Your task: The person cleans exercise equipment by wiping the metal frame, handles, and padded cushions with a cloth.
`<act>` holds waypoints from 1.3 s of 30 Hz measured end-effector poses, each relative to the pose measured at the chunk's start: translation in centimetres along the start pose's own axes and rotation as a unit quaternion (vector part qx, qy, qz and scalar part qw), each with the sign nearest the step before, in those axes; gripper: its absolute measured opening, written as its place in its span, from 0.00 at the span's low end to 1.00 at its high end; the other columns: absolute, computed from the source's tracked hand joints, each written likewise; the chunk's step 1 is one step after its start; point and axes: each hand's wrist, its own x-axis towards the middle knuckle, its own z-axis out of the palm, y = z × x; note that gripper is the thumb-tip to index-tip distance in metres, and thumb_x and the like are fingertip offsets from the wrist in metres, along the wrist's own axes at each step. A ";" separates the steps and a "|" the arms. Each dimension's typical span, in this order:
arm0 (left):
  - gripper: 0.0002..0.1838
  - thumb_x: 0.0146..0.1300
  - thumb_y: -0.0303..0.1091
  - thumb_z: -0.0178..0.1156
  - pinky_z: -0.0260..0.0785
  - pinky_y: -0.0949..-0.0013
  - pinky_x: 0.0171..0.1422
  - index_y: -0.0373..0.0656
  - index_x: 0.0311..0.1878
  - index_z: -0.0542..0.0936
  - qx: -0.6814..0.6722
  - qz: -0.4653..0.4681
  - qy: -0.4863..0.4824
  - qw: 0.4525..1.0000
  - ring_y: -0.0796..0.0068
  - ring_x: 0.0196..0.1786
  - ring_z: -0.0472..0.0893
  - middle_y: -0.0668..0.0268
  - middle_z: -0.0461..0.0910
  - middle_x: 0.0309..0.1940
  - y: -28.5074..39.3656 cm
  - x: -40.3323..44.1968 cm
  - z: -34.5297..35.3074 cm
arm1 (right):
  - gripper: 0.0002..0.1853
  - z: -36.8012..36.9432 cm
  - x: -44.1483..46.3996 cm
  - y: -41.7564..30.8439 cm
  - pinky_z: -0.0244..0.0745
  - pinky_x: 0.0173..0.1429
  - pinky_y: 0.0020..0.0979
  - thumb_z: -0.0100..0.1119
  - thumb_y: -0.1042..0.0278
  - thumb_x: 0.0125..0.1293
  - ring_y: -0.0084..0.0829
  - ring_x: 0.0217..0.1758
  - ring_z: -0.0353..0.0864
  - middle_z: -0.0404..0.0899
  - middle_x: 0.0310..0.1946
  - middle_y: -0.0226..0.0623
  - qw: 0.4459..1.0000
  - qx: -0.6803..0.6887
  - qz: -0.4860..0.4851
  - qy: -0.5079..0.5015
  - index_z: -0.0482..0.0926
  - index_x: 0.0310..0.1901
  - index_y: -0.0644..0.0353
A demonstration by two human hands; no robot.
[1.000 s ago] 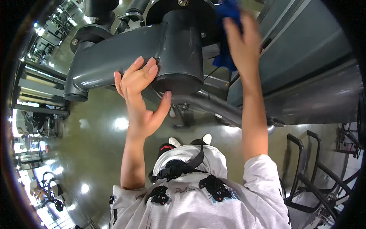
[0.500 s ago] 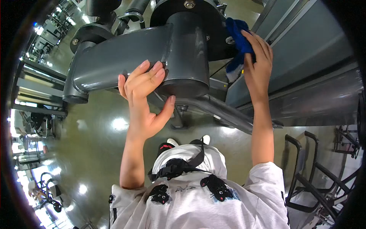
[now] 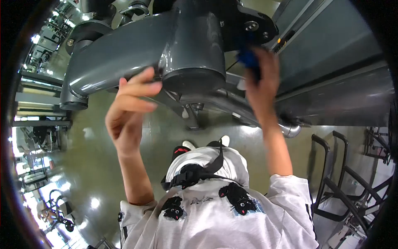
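Observation:
A thick grey metal frame of a gym machine (image 3: 120, 50) spans the top of the view, with a round, capped tube (image 3: 192, 45) at its right part. My left hand (image 3: 132, 99) is just below the wide grey beam, fingers apart and holding nothing; whether a fingertip touches the metal I cannot tell. My right hand (image 3: 263, 83), smeared by motion, grips a dark blue cloth (image 3: 247, 57). Hand and cloth are to the right of the capped tube, below a black bolted plate (image 3: 261, 25). The palm side and much of the cloth are hidden.
A broad grey panel (image 3: 331, 54) rises close on the right. A bent grey tube (image 3: 232, 106) runs below the frame. Black tubular handles (image 3: 327, 166) stand at lower right. Other gym equipment (image 3: 54, 207) lines the left, on a shiny floor (image 3: 95, 166).
My left hand has moved left and down, off the beam's end. My right hand has moved left and down with the blue cloth. The machine frame has shifted slightly up and left in view.

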 end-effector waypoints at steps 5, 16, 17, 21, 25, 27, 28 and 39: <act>0.13 0.65 0.35 0.48 0.59 0.55 0.62 0.34 0.37 0.76 -0.275 -0.160 0.122 0.940 0.56 0.48 0.77 0.51 0.78 0.38 -1.5 -4.7 0.5 | 0.34 8.1 -11.2 -0.2 0.59 0.66 0.49 0.65 0.71 0.50 0.48 0.63 0.66 0.69 0.59 0.42 0.977 -0.017 0.050 -0.208 0.69 0.62 0.49; 0.14 0.59 0.35 0.52 0.67 0.70 0.50 0.32 0.34 0.79 0.026 -0.491 0.145 0.859 0.71 0.40 0.78 0.60 0.80 0.35 -1.5 -14.1 1.7 | 0.32 14.1 -10.3 -2.6 0.49 0.71 0.54 0.59 0.63 0.55 0.47 0.72 0.57 0.68 0.63 0.40 0.929 -0.071 0.034 -0.361 0.67 0.63 0.57; 0.13 0.62 0.34 0.50 0.68 0.70 0.50 0.34 0.36 0.79 -0.017 -0.514 0.136 0.847 0.71 0.42 0.80 0.61 0.81 0.36 -1.8 -14.3 2.2 | 0.27 15.1 -9.7 -2.8 0.54 0.69 0.52 0.52 0.61 0.59 0.45 0.70 0.60 0.69 0.62 0.42 0.916 -0.101 0.019 -0.388 0.69 0.60 0.61; 0.11 0.66 0.30 0.48 0.69 0.71 0.51 0.34 0.39 0.78 -0.039 -0.562 0.042 0.825 0.72 0.43 0.80 0.61 0.82 0.37 -2.6 -14.3 5.6 | 0.22 17.1 -6.7 -1.0 0.58 0.67 0.51 0.47 0.60 0.62 0.41 0.69 0.64 0.72 0.59 0.41 0.867 -0.034 0.136 -0.479 0.73 0.56 0.58; 0.09 0.67 0.26 0.48 0.70 0.72 0.52 0.32 0.40 0.76 -0.084 -0.549 -0.026 0.831 0.73 0.43 0.80 0.61 0.81 0.37 -2.8 -13.9 7.9 | 0.19 15.4 -6.0 -1.3 0.63 0.63 0.48 0.44 0.60 0.63 0.37 0.63 0.70 0.77 0.52 0.38 0.844 -0.008 0.232 -0.484 0.77 0.52 0.53; 0.09 0.67 0.26 0.48 0.70 0.72 0.52 0.32 0.40 0.77 -0.084 -0.543 -0.042 0.835 0.74 0.43 0.80 0.61 0.81 0.37 -3.0 -13.8 8.2 | 0.17 14.8 -7.1 -1.5 0.65 0.58 0.46 0.48 0.60 0.61 0.37 0.57 0.74 0.80 0.48 0.36 0.874 -0.077 0.173 -0.447 0.79 0.49 0.52; 0.09 0.67 0.27 0.48 0.70 0.72 0.51 0.32 0.40 0.77 -0.072 -0.546 -0.049 0.833 0.74 0.43 0.80 0.61 0.81 0.37 -3.2 -14.0 8.2 | 0.17 14.4 -7.9 -1.2 0.65 0.58 0.46 0.48 0.60 0.61 0.37 0.57 0.74 0.80 0.48 0.36 0.874 -0.078 0.177 -0.445 0.79 0.49 0.52; 0.11 0.68 0.30 0.48 0.69 0.72 0.50 0.33 0.39 0.77 0.013 -0.548 -0.075 0.833 0.74 0.41 0.80 0.60 0.83 0.37 -4.7 -13.2 8.6 | 0.20 5.1 -13.4 4.0 0.59 0.66 0.46 0.57 0.62 0.51 0.37 0.61 0.71 0.80 0.46 0.34 0.968 -0.142 0.123 -0.168 0.79 0.49 0.52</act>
